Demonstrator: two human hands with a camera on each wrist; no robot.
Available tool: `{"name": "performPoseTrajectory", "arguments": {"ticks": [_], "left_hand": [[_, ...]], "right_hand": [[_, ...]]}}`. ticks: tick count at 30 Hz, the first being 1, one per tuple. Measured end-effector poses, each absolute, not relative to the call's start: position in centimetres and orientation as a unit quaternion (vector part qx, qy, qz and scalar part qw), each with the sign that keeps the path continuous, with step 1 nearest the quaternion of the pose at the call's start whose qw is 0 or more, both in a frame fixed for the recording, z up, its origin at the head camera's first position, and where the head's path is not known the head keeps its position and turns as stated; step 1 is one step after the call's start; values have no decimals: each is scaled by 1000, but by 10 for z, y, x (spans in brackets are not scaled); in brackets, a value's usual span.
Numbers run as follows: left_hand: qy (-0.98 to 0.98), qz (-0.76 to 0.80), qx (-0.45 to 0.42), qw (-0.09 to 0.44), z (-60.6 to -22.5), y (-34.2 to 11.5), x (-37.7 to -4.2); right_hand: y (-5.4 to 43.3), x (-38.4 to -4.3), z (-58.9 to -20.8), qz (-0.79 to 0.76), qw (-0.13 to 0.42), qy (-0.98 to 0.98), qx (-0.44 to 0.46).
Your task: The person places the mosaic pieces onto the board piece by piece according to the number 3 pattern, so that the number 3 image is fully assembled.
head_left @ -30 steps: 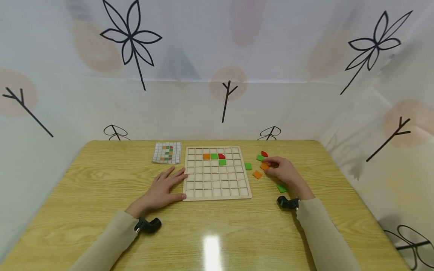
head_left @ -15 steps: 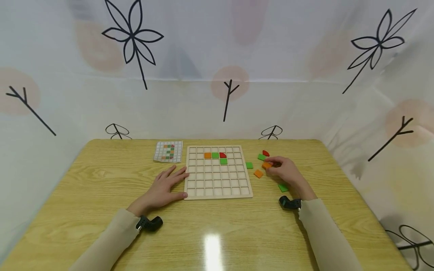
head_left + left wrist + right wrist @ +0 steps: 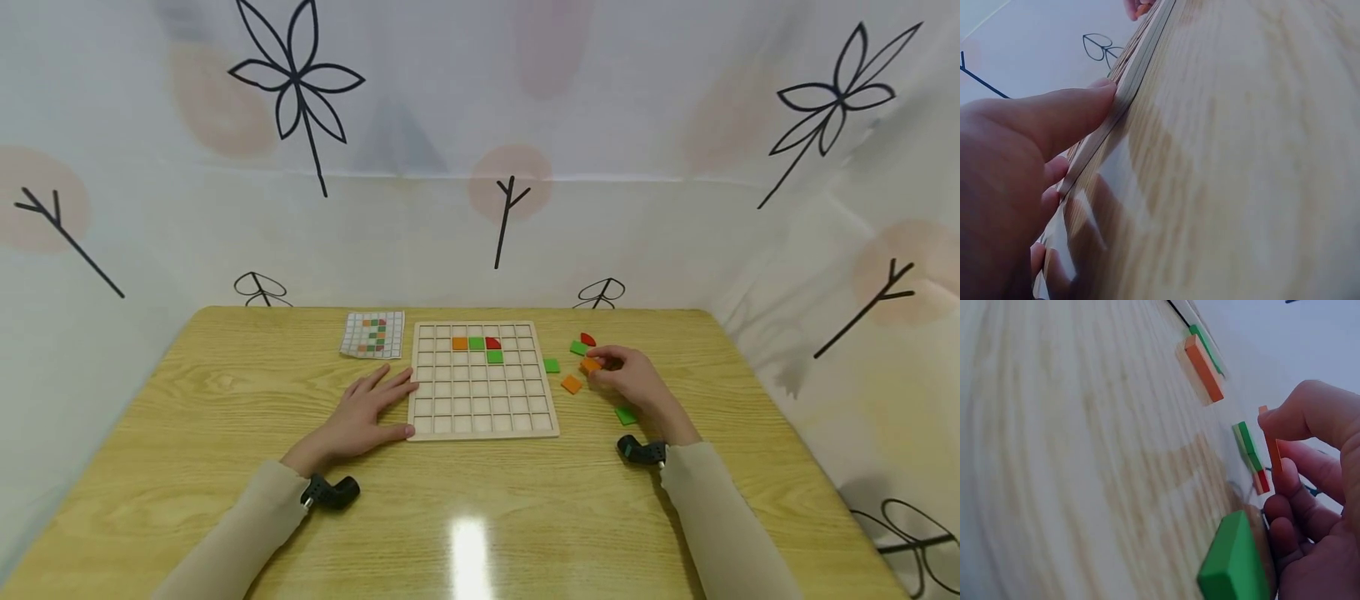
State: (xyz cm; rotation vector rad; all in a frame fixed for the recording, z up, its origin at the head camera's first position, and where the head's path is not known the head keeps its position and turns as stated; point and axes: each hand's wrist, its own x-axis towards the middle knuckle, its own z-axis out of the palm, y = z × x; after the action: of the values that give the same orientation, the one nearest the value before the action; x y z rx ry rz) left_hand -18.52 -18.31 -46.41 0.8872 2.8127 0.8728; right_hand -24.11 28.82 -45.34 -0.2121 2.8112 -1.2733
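A wooden grid board (image 3: 442, 406) lies at the middle of the table, holding an orange square, two green squares and a red quarter-round tile (image 3: 492, 343). My left hand (image 3: 363, 419) rests spread at the board's left edge, thumb at its near corner, as the left wrist view also shows. Right of the board, my right hand (image 3: 632, 381) pinches an orange square tile (image 3: 1272, 447) between thumb and fingers; in the right wrist view it is raised off the tabletop. Around that hand lie an orange tile (image 3: 572, 384), several green tiles (image 3: 551, 366) and a red tile (image 3: 588, 339).
A printed card (image 3: 372, 335) with a coloured grid pattern lies left of the board at the back. One green tile (image 3: 1235, 562) sits close below the right hand and wrist. A patterned cloth (image 3: 420, 242) stands behind the wooden table (image 3: 405, 517).
My right hand has lifted the orange tile slightly from among the loose pieces. The left hand stays on the board's edge, and the head view has shifted a little.
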Motion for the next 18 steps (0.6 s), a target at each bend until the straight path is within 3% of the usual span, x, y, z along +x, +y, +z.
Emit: {"name": "performPoseTrajectory", "arguments": {"ticks": [18], "left_hand": [[911, 292, 289, 33, -464, -182, -185]], "right_hand": [[263, -238, -445, -394, 17, 911, -121]]}}
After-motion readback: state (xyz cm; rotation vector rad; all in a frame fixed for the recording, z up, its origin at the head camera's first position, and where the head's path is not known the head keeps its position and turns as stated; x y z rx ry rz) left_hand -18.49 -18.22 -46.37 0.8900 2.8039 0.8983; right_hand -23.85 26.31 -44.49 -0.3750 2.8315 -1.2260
